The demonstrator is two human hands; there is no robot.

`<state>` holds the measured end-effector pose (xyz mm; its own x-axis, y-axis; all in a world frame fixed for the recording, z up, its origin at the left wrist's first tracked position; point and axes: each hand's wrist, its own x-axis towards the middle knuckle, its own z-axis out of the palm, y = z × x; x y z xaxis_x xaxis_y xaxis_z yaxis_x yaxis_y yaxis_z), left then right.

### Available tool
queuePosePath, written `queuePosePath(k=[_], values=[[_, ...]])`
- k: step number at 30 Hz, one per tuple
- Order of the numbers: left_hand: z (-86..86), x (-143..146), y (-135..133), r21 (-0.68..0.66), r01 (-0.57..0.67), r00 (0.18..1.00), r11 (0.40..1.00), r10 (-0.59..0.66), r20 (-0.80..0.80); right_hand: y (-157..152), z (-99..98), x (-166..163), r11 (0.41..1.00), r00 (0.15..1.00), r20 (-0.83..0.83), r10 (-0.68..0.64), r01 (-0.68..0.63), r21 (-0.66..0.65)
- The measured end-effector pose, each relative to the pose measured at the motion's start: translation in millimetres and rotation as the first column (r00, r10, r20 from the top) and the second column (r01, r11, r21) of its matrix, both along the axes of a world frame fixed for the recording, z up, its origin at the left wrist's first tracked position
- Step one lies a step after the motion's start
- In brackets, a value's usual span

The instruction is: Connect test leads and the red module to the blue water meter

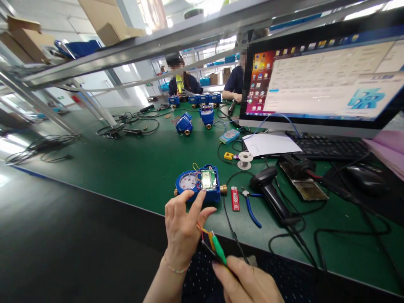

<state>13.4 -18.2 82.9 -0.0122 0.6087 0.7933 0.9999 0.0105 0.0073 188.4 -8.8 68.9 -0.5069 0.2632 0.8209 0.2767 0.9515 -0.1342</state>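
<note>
A blue water meter (198,184) with a round dial, an exposed circuit board and brass end fittings lies on the green mat (132,164) near the front edge. My left hand (183,227) is raised just in front of it, fingers lifted, with thin yellow and red wires (202,230) running by its thumb. My right hand (249,282) is below, pinching a green clip (218,249) attached to those wires.
Right of the meter lie a red lighter (235,198), blue-handled cutters (251,206), a black barcode scanner (271,193), a solder spool (245,160), keyboard (328,147), mouse (366,179) and monitor (322,75). More blue meters (195,120) and cables sit farther back, where two people work.
</note>
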Motion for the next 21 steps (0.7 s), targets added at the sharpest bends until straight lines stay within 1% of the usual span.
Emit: queuePosePath(k=[1, 2, 4, 5, 6, 8, 11, 13, 15, 17, 19, 20, 21], values=[[1.7, 1, -2, -0.038, -0.032, 0.999, 0.999, 0.032, 0.017, 2, 0.8, 1, 0.999, 0.999, -0.002, -0.04, 0.04, 0.007], [3.1, 3, -4, -0.07, -0.011, 0.998, 0.997, 0.015, 0.059, 3, 1.1, 2, 0.997, 0.997, -0.002, -0.071, 0.071, 0.01], [4.1, 6, -9, -0.097, 0.115, 0.979, 0.989, -0.096, 0.18, 4, 0.3, 3, 0.995, 0.995, 0.007, -0.096, 0.096, 0.01], [3.5, 7, -11, -0.09, 0.18, 0.959, 0.98, -0.154, 0.236, 4, -0.5, 2, 0.995, 0.995, 0.005, -0.095, 0.095, 0.016], [2.1, 7, -12, -0.073, 0.225, 0.94, 0.972, -0.197, 0.28, 4, -1.4, 1, 0.996, 0.996, -0.002, -0.09, 0.09, 0.026], [-1.8, 6, -11, -0.019, 0.267, 0.908, 0.964, -0.245, 0.34, 2, -3.3, -3, 0.998, 0.998, -0.005, -0.055, 0.055, 0.042], [-8.0, 2, -1, 0.065, 0.29, 0.865, 0.955, -0.291, 0.41, 0, -5.0, -10, 0.999, 1.0, 0.004, 0.03, -0.03, 0.039], [-11.9, -3, 10, 0.137, 0.295, 0.817, 0.946, -0.324, 0.478, -1, -5.5, -14, 0.998, 0.998, 0.01, 0.062, -0.063, 0.031], [-16.1, -8, 22, 0.181, 0.278, 0.732, 0.943, -0.33, 0.596, -2, -5.9, -15, 0.997, 0.997, 0.009, 0.073, -0.073, 0.029], [-19.8, -14, 34, 0.175, 0.238, 0.6, 0.955, -0.286, 0.747, -1, -6.7, -13, 0.997, 0.997, 0.003, 0.079, -0.079, 0.024], [-21.7, -20, 43, 0.135, 0.221, 0.461, 0.966, -0.225, 0.858, -1, -8.4, -8, 0.997, 0.997, 0.002, 0.082, -0.082, 0.007], [-21.4, -23, 46, 0.116, 0.221, 0.416, 0.968, -0.201, 0.887, 0, -9.6, -5, 0.997, 0.997, 0.0, 0.082, -0.082, -0.003], [-20.5, -25, 49, 0.092, 0.225, 0.399, 0.97, -0.178, 0.899, 0, -11.0, -2, 0.997, 0.997, 0.003, 0.08, -0.08, -0.012]])
